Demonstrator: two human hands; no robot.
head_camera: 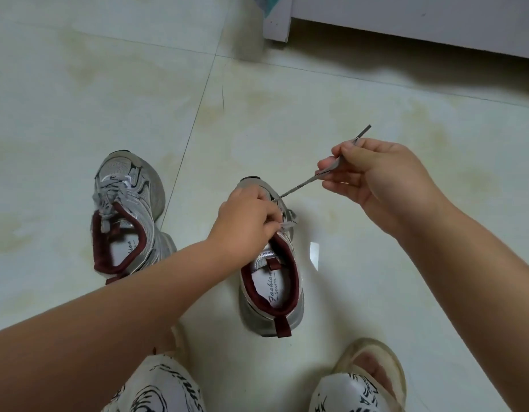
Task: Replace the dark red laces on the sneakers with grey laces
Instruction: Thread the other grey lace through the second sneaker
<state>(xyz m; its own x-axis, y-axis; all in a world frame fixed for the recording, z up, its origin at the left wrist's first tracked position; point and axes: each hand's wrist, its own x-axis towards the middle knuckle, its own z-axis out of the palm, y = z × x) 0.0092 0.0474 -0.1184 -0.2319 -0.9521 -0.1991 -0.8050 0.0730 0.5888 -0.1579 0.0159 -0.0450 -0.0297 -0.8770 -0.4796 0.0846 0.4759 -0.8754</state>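
Two grey sneakers with dark red collars stand on the tiled floor. The left sneaker (129, 215) carries grey laces, loosely threaded. Over the lacing area of the right sneaker (272, 281) sits my left hand (245, 217), its fingers pinching a short grey lace end by the eyelets. My right hand (373, 179) is raised to the right of that shoe and grips the grey lace (302, 185), pulled taut from the eyelets. The lace tip sticks out above my fist. No dark red lace is in view.
My knees in patterned trousers (156, 388) and a sandalled foot (373, 370) fill the bottom edge. A white furniture base (406, 22) runs along the top right. Pale floor tiles (79, 99) spread around the shoes.
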